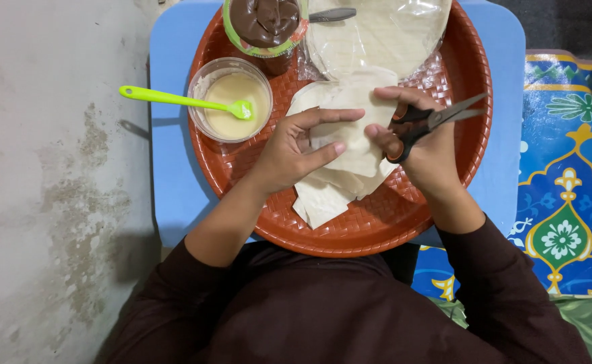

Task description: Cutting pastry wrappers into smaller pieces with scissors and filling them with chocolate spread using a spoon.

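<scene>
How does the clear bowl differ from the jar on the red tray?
The clear bowl holds a pale cream; the jar holds dark brown spread. A green spatula rests in the bowl, a grey-handled utensil in the jar. The jar has a green rim, the bowl none. Both stand open on the tray.

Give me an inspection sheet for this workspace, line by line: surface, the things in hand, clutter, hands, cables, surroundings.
Surface: round red woven tray on a small blue table.
Job's things: pale pastry sheet held above a stack of cut sheets; black-handled scissors.
Clutter: clear bowl of pale cream with a green spatula; tub of chocolate spread with a grey utensil handle; bagged round wrappers.
Grippers: left hand pinches the sheet; right hand grips the scissors and touches the sheet.
Cables: nothing seen.
Surroundings: stained grey floor; patterned blue mat.
</scene>
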